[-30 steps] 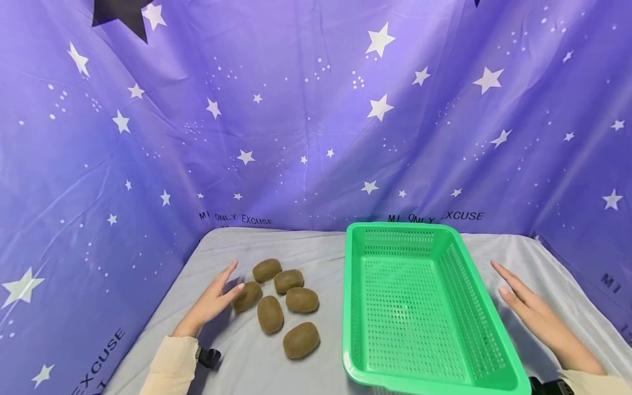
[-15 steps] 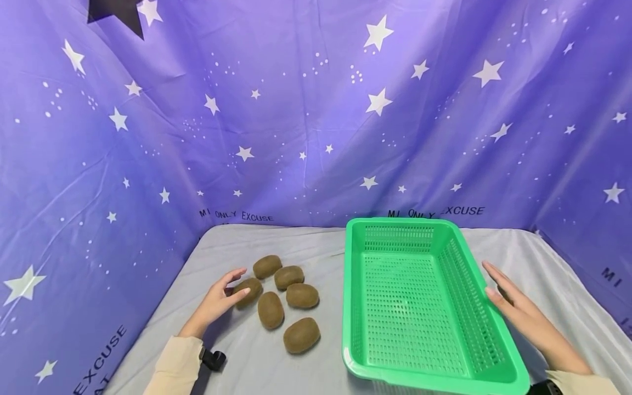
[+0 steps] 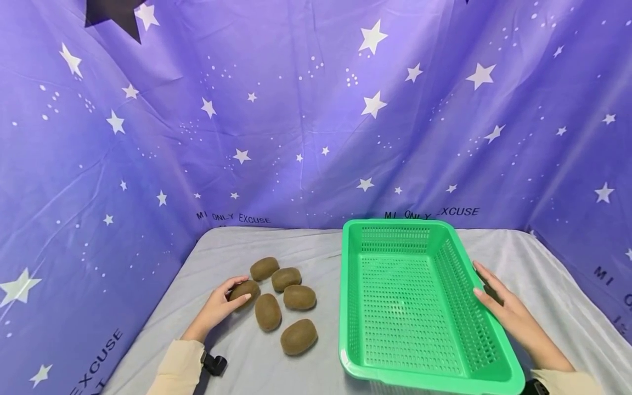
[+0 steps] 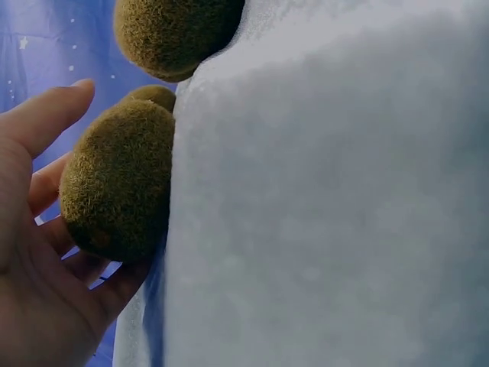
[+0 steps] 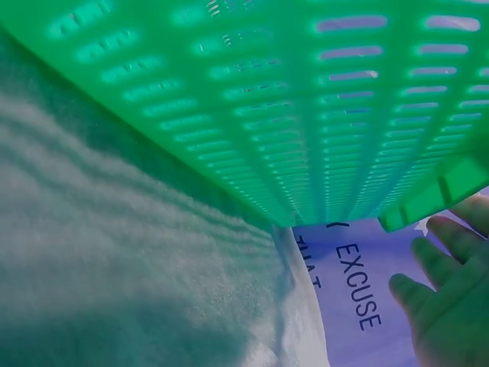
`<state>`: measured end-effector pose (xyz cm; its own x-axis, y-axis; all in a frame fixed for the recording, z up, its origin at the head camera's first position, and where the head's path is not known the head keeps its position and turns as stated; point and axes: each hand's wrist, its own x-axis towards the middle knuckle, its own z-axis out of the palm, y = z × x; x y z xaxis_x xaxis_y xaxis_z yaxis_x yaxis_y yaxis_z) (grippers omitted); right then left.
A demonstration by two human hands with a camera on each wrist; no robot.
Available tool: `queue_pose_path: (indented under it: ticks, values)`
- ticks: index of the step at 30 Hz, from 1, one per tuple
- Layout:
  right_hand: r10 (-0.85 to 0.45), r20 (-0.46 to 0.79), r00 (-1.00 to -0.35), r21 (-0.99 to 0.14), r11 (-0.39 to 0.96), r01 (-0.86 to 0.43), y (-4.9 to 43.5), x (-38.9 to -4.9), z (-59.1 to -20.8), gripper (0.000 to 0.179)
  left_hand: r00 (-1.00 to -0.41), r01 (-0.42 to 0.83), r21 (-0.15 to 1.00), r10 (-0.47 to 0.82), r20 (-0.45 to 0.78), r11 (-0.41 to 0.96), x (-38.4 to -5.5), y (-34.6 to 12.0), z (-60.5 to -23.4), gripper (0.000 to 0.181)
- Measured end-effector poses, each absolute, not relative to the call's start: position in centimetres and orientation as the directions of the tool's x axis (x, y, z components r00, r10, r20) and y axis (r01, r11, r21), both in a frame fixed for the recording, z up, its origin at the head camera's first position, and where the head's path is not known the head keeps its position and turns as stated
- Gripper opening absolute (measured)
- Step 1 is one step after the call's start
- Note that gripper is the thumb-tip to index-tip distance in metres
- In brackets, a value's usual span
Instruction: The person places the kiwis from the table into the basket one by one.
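Observation:
My left hand is around the leftmost brown fuzzy kiwi, which rests on the cloth. In the left wrist view the fingers reach behind this kiwi, while the thumb stands a little apart from it. Over on the right, my right hand is at the right rim of a green plastic basket, its thumb and fingertips right at the edge. The right wrist view shows those fingers spread and fairly straight by the rim, beside the slotted basket wall.
Several more kiwis lie close together to the right of my left hand, among them an upright one and the nearest one. A pale grey cloth covers the table. Purple star-printed curtains enclose the back and sides.
My left hand has come down and right, around the leftmost kiwi. My right hand has moved left to the basket's rim. Kiwis and basket have stayed in place.

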<state>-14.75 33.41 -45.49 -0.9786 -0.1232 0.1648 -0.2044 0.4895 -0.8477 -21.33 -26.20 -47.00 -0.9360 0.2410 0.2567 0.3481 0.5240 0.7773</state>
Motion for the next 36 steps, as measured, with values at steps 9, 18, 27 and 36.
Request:
queue_pose_path:
  ticks: [9,18,27,36]
  values:
    - [-0.113,0.208,-0.972,-0.803,0.547,-0.235,33.4,-15.2,-45.6,0.06,-0.948,0.311,0.807,0.228,0.223,0.502,-21.8,-26.3,-47.7,0.053]
    - [-0.143,0.241,-0.96,-0.778,0.562,-0.279,33.4,-14.9,-46.0,0.061,-0.957,0.273,0.807,0.233,0.173,0.524,-21.2,-26.4,-47.8,0.056]
    - [-0.137,0.158,-0.978,-0.859,0.469,-0.205,33.6,-14.6,-46.0,0.06,-0.956,0.293,0.78,0.193,0.222,0.553,-22.5,-27.2,-49.9,0.054]
    - [-0.124,0.152,-0.981,-0.861,0.47,-0.193,33.6,-14.8,-46.1,0.059,-0.963,0.269,0.77,0.147,0.226,0.578,-22.5,-26.9,-48.9,0.05]
